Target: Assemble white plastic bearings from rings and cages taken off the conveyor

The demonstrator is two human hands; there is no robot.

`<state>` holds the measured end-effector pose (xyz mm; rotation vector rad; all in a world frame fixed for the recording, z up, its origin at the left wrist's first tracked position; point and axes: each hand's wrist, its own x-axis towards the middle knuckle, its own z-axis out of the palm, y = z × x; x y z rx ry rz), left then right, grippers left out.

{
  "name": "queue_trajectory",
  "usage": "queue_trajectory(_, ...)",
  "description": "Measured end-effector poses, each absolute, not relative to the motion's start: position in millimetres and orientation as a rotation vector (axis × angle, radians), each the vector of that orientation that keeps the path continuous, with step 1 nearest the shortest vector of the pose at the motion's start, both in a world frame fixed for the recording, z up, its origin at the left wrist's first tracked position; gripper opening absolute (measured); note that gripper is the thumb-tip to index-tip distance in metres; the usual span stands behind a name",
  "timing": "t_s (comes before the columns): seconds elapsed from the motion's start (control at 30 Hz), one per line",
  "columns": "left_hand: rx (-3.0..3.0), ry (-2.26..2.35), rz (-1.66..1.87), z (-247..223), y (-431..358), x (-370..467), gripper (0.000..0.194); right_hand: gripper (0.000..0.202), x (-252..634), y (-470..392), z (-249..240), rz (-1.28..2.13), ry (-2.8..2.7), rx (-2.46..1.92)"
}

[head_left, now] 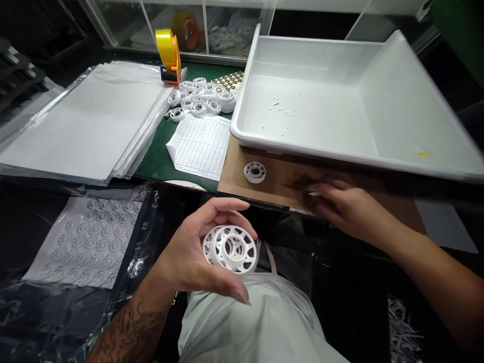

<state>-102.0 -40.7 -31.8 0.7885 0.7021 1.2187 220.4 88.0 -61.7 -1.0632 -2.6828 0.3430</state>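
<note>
My left hand (212, 247) is curled around a couple of white slotted rings (247, 250), stacked with their faces toward the camera above my lap. To the right, my right hand (336, 199) is over the brown cardboard (236, 174) at the table's front edge, its fingers pinched together. Something small and pale shows at those fingertips, too blurred to name. Another white ring (254, 172) lies flat on the cardboard between both hands.
A large white tray (310, 143) with small scraps stands behind the cardboard. Left of it are piled white rings (198, 107), a printed grid sheet (200, 146), an orange tape dispenser (174, 60) and stacked plastic-covered sheets (86, 116). Bagged rings (91, 242) lie lower left.
</note>
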Motion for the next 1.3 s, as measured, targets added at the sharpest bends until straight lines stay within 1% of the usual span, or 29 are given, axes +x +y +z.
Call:
queue_trajectory(0.13,1.012,0.857,1.144,-19,-44,-99,0.09,0.027,185,49,-28,0.754,-2.49,-0.673)
queue_trajectory(0.17,1.091,0.883,1.133,-16,-45,-98,0.09,0.031,177,40,-20,0.801,-2.49,-0.61)
queue_trajectory(0.23,1.216,0.917,1.127,-11,-45,-97,0.09,0.048,164,26,-8,0.893,-2.516,-0.558)
queue_trajectory(0.27,1.25,0.93,1.128,-10,-45,-96,0.09,0.051,161,22,-5,0.928,-2.506,-0.561)
queue_trajectory(0.4,1.245,0.913,1.118,-10,-45,-96,0.093,0.041,157,19,-4,1.031,-2.363,-0.573)
queue_trajectory(0.5,1.174,0.867,1.126,-11,-46,-94,0.094,0.046,156,21,-8,0.999,-2.27,-0.551)
queue_trajectory(0.67,1.125,0.876,1.129,-5,-47,-91,0.092,0.039,154,18,-8,0.746,-2.324,-0.521)
queue_trajectory(0.73,1.127,0.904,1.108,-3,-47,-90,0.091,0.045,154,15,-7,0.661,-2.368,-0.542)
queue_trajectory(0.8,1.149,0.912,1.082,-1,-47,-90,0.089,0.048,153,13,-9,0.692,-2.399,-0.542)
queue_trajectory(0.93,1.196,0.917,1.074,-1,-49,-88,0.085,0.038,153,10,-13,0.801,-2.413,-0.504)
queue_trajectory(1.03,1.223,0.947,1.067,0,-51,-87,0.082,0.037,155,10,-12,0.832,-2.459,-0.499)
queue_trajectory(1.13,1.271,0.967,1.035,1,-53,-88,0.083,0.04,156,10,-8,0.88,-2.499,-0.508)
queue_trajectory(1.3,1.286,0.957,1.029,2,-54,-89,0.088,0.034,155,9,-4,0.821,-2.461,-0.498)
